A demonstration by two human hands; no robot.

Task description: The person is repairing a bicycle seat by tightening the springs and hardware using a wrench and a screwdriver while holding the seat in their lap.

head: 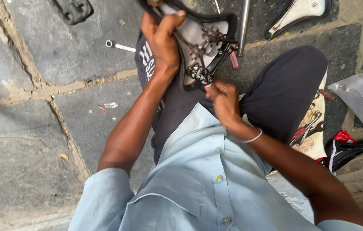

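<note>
**Hands at work on an upturned saddle**

Above a stone floor, the saddle rests underside up on the person's lap. Left hand clamped around its edge; right hand pinched closed at its rusty springs.

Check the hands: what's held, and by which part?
The left hand grips an upturned bicycle saddle by its side edge, fingers curled over the rim. The right hand is closed at the rusty rails and springs underneath; what it pinches cannot be told.
</note>
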